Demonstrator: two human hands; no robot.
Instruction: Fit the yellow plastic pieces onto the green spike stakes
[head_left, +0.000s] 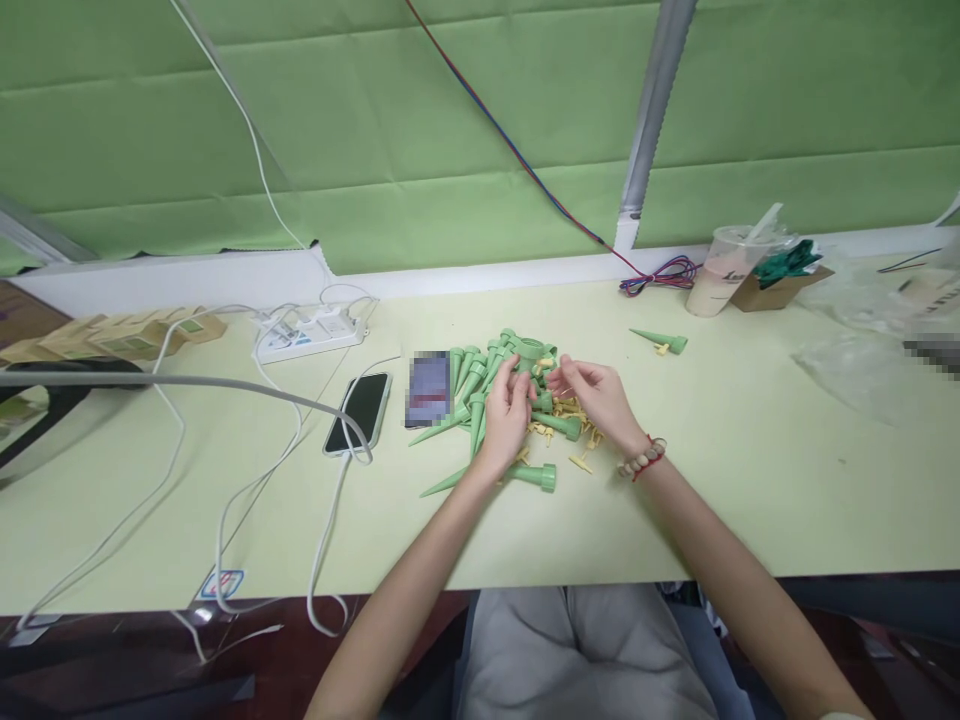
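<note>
A pile of green plastic spikes (471,375) with wide ribbed caps lies on the table under and around both hands. Small yellow T-shaped plastic pieces (581,463) are scattered along its right and near side. Over the pile, my left hand (510,405) has its fingers curled together; what they hold, if anything, is hidden. My right hand (596,395) faces it from the right, thumb and fingertips drawn in as in a pinch, with their contents too small to make out. One green spike (532,477) lies nearest me, partly behind my left wrist.
Left of the pile lie a phone with a blurred screen (429,390) and a dark-screened phone (358,413), crossed by a white cable. A power strip (311,335), a drink cup (724,272) and a small cardboard box (780,288) stand along the back. A separate green spike (664,341) lies at right.
</note>
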